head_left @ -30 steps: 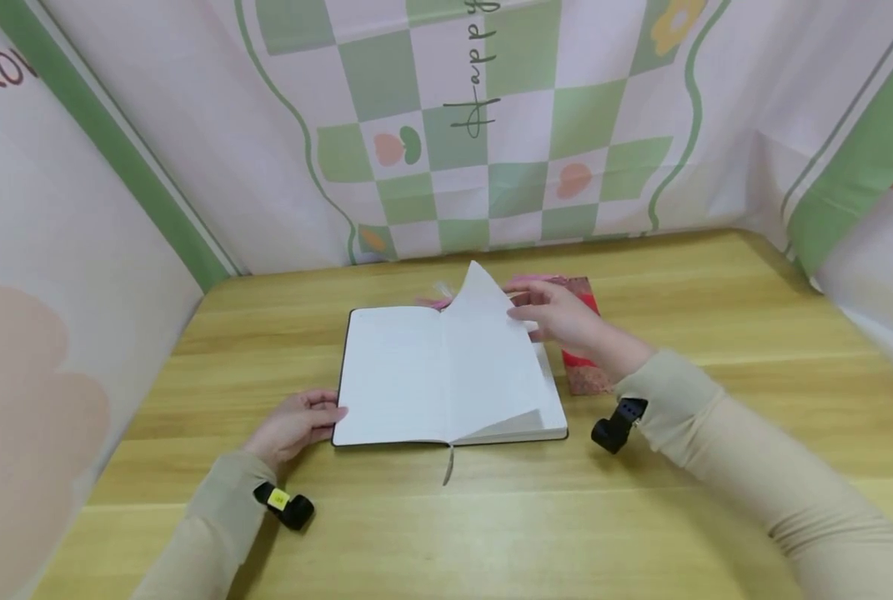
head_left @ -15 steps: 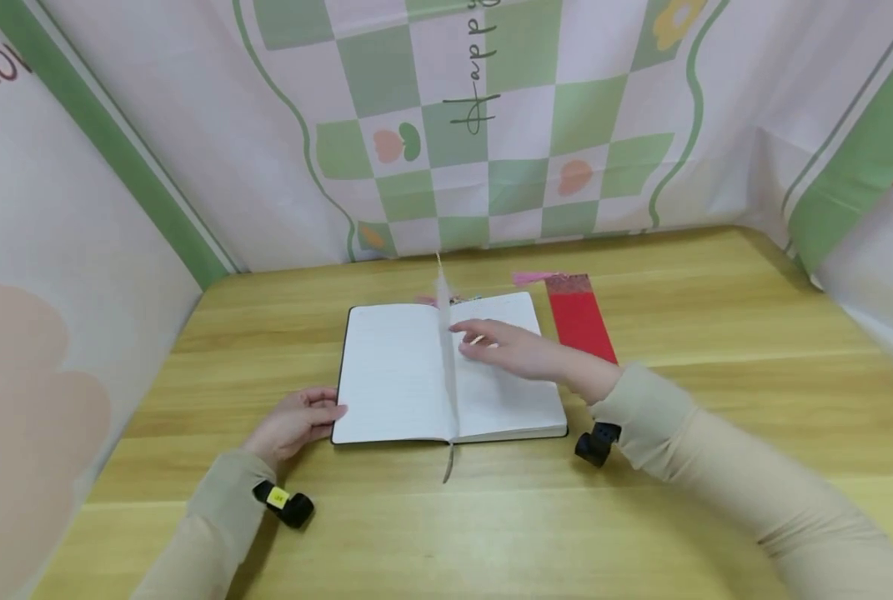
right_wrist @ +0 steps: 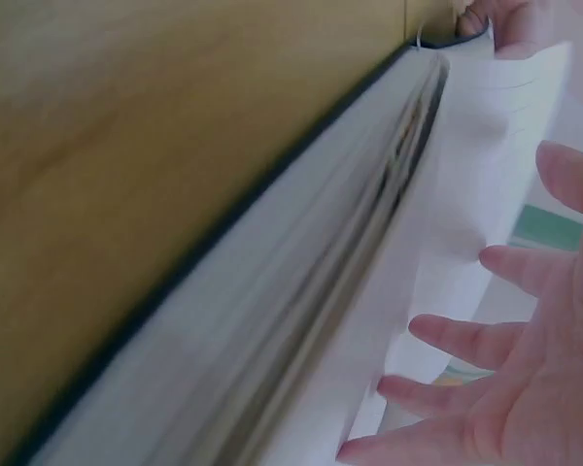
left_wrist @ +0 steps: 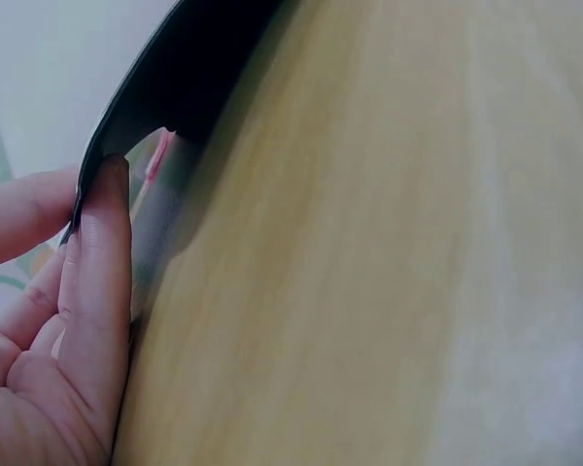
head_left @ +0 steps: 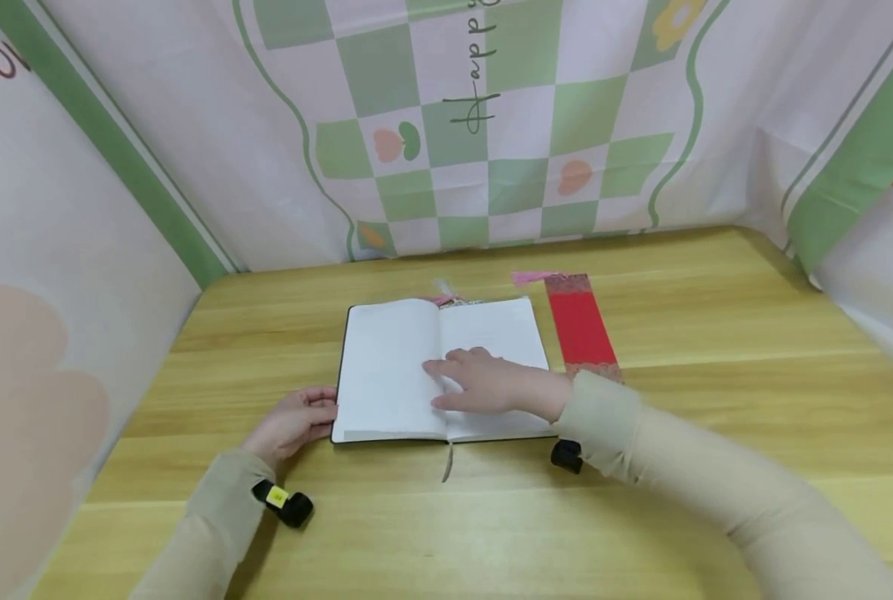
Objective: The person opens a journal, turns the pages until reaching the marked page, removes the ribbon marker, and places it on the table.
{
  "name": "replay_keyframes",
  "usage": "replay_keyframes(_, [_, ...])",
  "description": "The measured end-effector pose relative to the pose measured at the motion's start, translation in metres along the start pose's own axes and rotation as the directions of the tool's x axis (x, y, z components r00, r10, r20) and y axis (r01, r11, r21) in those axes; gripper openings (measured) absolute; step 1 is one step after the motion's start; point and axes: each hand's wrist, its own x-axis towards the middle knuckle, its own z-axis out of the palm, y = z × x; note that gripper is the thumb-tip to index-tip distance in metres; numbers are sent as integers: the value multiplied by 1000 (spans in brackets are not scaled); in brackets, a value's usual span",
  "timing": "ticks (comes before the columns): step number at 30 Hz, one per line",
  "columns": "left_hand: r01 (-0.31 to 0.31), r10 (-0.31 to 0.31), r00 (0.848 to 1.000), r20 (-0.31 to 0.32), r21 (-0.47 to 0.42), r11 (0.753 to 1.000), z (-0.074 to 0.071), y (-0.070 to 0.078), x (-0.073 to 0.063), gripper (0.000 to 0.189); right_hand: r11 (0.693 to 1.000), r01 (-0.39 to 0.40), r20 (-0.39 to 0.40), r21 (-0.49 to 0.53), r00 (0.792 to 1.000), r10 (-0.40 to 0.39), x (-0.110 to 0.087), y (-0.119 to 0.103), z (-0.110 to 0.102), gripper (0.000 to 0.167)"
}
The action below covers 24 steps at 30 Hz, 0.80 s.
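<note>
An open notebook (head_left: 389,367) with white pages and a dark cover lies on the wooden table. At its left edge, my left hand (head_left: 290,427) pinches the cover (left_wrist: 189,73) between thumb and fingers, lifting that edge slightly in the left wrist view. My right hand (head_left: 487,383) is spread palm down over the inner part of the right page, fingertips by the centre fold. In the right wrist view its straight fingers touch the page (right_wrist: 457,184), and a gap in the page block shows something patterned (right_wrist: 405,146). A grey ribbon (head_left: 449,463) hangs from the spine.
Right of the notebook lies a red bookmark (head_left: 581,325) with a pink tassel (head_left: 534,277), its lower end partly behind the right sleeve. Pink and whitish tassels (head_left: 443,292) stick out at the notebook's top. A printed curtain (head_left: 457,183) stands behind the table.
My right hand has moved left and toward me, turning the raised page over to the left side, where it now lies down. My left hand has stayed at the notebook's edge.
</note>
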Motion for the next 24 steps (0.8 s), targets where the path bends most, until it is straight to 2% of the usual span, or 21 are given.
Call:
replay_keyframes(5, [1,-1,1000,8,9,1000,-1,0,0,43,998,-59,40,-24,997,60,1,-12,5,61])
replay_keyframes(8, [-3,3,1000,8,11,1000,-1,1,-2,43,996,-82,32,-47,996,84,3,-15,8,60])
replay_keyframes(17, [-5,7,998,55,-30,1000,-7,-3,1,40,992,-92,24,-87,995,94,7,-16,11,58])
replay_keyframes(21, [-8,11,998,64,-47,999,-7,-3,1,30,992,-87,14,-94,996,89,7,-17,12,58])
replay_keyframes(24, [-3,6,999,46,-67,998,-6,-3,0,26,991,-93,14,-95,995,94,7,-18,12,58])
